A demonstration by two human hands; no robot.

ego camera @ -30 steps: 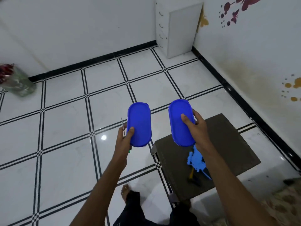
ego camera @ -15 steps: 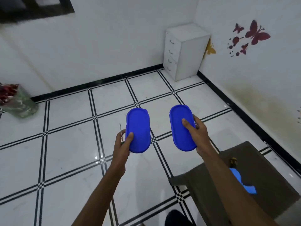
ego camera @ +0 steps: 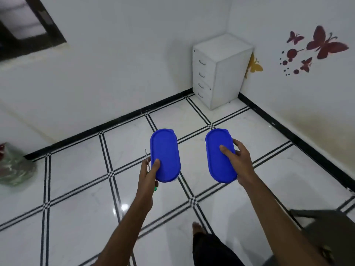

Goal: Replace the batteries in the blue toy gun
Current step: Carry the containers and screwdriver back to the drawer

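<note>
Two blue oval boxes with lids are held up side by side at the centre of the frame, well apart from each other, one in each of the hands. The left hand (ego camera: 147, 174) grips the left blue box (ego camera: 165, 155) by its near end, thumb pressed on the lid. It also holds one thin screwdriver (ego camera: 147, 162), whose metal shaft sticks up just left of the box and whose green handle tip shows below the hand. The right hand (ego camera: 241, 162) grips the right blue box (ego camera: 220, 155) along its right side, thumb lying across the lid and fingers curled round the edge.

The blue toy gun cannot be seen in this view. At the lower right corner of the frame, one corner of a dark brown counter (ego camera: 326, 227) shows.

The floor (ego camera: 76, 189) is white tile with black double lines. One white drawer cabinet (ego camera: 221, 72) with four handles stands in the far corner, upper right of centre. On the right wall are several dark red butterfly stickers (ego camera: 324, 43) and one yellow butterfly sticker (ego camera: 254, 65). At the left edge, one blurred greenish bag (ego camera: 14, 166) with something red at its top lies on the floor. One bare foot (ego camera: 197, 226) shows at lower centre.
</note>
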